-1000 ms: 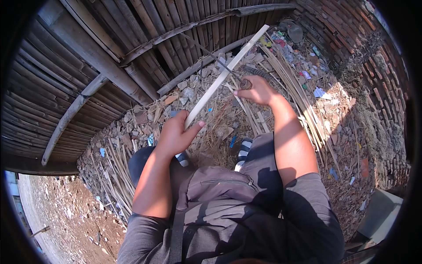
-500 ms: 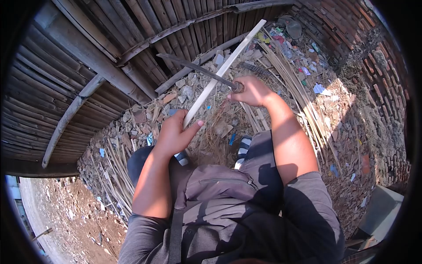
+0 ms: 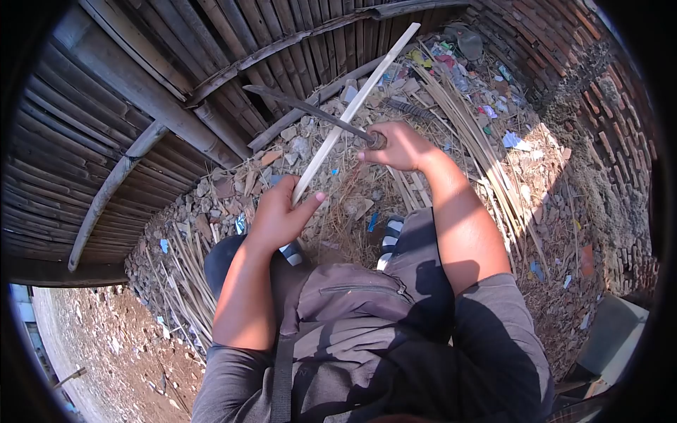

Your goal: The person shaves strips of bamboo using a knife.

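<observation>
My left hand [image 3: 277, 218] is closed around the lower end of a long, pale bamboo strip [image 3: 361, 101], which slants up and away to the right. In my right hand [image 3: 400, 146] is the handle of a machete [image 3: 305, 106], its dark blade pointing up and left. The blade crosses the strip a short way from my right fingers and appears to touch it. Part of the handle is hidden by my fingers.
Split bamboo strips [image 3: 469, 130] lie right of my right hand, with another bundle [image 3: 180, 275] at left. Rubble and litter [image 3: 451, 60] cover the ground. A bamboo wall [image 3: 106, 141] stands at left, a brick wall [image 3: 613, 141] at right.
My right hand and the machete have shifted slightly left. The far end of the bamboo strip has tipped a little left and up, while my left hand stays almost in place.
</observation>
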Tool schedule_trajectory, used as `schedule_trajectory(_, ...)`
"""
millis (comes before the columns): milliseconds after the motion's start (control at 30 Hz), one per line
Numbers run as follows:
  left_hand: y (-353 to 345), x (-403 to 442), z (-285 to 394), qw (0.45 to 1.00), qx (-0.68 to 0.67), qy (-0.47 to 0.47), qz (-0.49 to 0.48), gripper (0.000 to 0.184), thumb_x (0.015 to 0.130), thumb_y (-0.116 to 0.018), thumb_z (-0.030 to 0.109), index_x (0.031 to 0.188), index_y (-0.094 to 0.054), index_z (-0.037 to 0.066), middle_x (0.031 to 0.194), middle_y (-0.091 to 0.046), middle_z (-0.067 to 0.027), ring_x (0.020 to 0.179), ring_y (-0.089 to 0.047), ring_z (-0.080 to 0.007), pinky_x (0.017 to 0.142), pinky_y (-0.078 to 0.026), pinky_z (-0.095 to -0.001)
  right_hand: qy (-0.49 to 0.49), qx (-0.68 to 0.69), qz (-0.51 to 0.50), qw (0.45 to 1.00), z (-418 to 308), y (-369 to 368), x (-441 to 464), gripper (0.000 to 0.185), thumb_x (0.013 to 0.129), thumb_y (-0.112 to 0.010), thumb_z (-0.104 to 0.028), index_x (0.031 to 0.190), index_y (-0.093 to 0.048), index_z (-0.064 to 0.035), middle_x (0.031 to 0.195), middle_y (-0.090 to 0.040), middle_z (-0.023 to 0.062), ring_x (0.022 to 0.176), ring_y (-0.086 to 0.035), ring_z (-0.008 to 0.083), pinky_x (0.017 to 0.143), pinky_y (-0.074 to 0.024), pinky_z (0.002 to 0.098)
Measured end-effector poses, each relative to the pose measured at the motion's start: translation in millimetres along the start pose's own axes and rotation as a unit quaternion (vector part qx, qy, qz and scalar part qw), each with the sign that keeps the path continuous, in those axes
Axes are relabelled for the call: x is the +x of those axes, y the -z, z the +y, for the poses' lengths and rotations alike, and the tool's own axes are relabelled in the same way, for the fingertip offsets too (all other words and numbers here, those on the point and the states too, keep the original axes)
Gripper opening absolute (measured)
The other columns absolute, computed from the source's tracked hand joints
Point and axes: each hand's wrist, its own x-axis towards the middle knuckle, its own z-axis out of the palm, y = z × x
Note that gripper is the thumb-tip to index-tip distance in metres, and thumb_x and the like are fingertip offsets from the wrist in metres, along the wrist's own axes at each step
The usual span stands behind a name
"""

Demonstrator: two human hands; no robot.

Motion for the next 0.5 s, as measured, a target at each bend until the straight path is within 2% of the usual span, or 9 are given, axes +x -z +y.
schedule_trajectory(100, -1, 3, -5, 0.999, -0.038, -0.003, -0.001, 0.046, 0.093, -0.080, 0.038, 0.109, -0.067, -0.003, 0.081, -0.070, -0.0118, 0.070, -0.065, -0.0169, 0.066, -0.052, -0.0347, -0.019, 0.053, 0.067, 0.996, 16, 3, 1, 0.052, 0.083, -0.085, -0.042, 0.108, -0.072, 0.0013, 0.097, -0.073, 0.0223, 0.092, -0.071, 0.0339, 0.085, -0.0533, 0.0433)
schedule_trajectory(133, -2, 3, -4, 0.999, -0.035, -0.010, 0.002, 0.046, 0.093, -0.080, 0.038, 0.108, -0.067, -0.003, 0.080, -0.070, -0.0111, 0.070, -0.064, -0.0164, 0.066, -0.052, -0.0345, -0.004, 0.008, 0.121, 0.993, 15, -4, -2, 0.050, 0.083, -0.085, -0.040, 0.110, -0.072, -0.0006, 0.096, -0.074, 0.0230, 0.091, -0.072, 0.0348, 0.083, -0.0537, 0.0436)
schedule_trajectory(233, -7, 3, -1, 0.999, -0.031, -0.031, 0.007, 0.046, 0.092, -0.080, 0.038, 0.108, -0.067, -0.003, 0.079, -0.069, -0.0098, 0.069, -0.063, -0.0157, 0.065, -0.051, -0.0341, 0.015, -0.008, 0.038, 0.999, -9, -5, -9, 0.048, 0.083, -0.085, -0.039, 0.111, -0.072, -0.0032, 0.091, -0.073, 0.0229, 0.089, -0.072, 0.0369, 0.081, -0.0543, 0.0441)
schedule_trajectory(267, -10, 3, -3, 0.999, -0.033, -0.039, 0.010, 0.046, 0.092, -0.080, 0.038, 0.108, -0.067, -0.003, 0.078, -0.069, -0.0099, 0.069, -0.063, -0.0159, 0.065, -0.051, -0.0342, -0.035, -0.024, -0.030, 0.999, -27, -2, -11, 0.044, 0.082, -0.085, -0.039, 0.108, -0.073, -0.0048, 0.086, -0.071, 0.0218, 0.086, -0.072, 0.0384, 0.079, -0.0543, 0.0448)
schedule_trajectory(367, -11, 3, -5, 0.997, -0.021, -0.071, 0.027, 0.046, 0.092, -0.081, 0.039, 0.107, -0.067, -0.003, 0.077, -0.068, -0.0109, 0.069, -0.064, -0.0173, 0.065, -0.051, -0.0351, 0.022, -0.088, -0.081, 0.993, -31, -6, -11, 0.042, 0.081, -0.085, -0.038, 0.104, -0.072, -0.0046, 0.085, -0.071, 0.0207, 0.082, -0.070, 0.0368, 0.077, -0.0539, 0.0438)
schedule_trajectory(400, -10, 1, -6, 0.996, -0.014, -0.083, 0.034, 0.047, 0.092, -0.081, 0.039, 0.107, -0.067, -0.003, 0.077, -0.068, -0.0113, 0.069, -0.064, -0.0179, 0.065, -0.052, -0.0355, 0.053, -0.042, -0.078, 0.995, -14, -11, -6, 0.043, 0.081, -0.086, -0.040, 0.102, -0.073, -0.0047, 0.087, -0.072, 0.0184, 0.085, -0.071, 0.0338, 0.079, -0.0543, 0.0427)
schedule_trajectory(500, -5, 2, 2, 0.999, 0.007, -0.007, 0.041, 0.047, 0.092, -0.080, 0.039, 0.108, -0.067, -0.003, 0.077, -0.069, -0.0132, 0.069, -0.067, -0.0203, 0.067, -0.053, -0.0372, -0.013, 0.051, -0.085, 0.995, 1, 2, -1, 0.048, 0.082, -0.086, -0.044, 0.107, -0.074, -0.0052, 0.091, -0.074, 0.0170, 0.090, -0.072, 0.0317, 0.082, -0.0545, 0.0427)
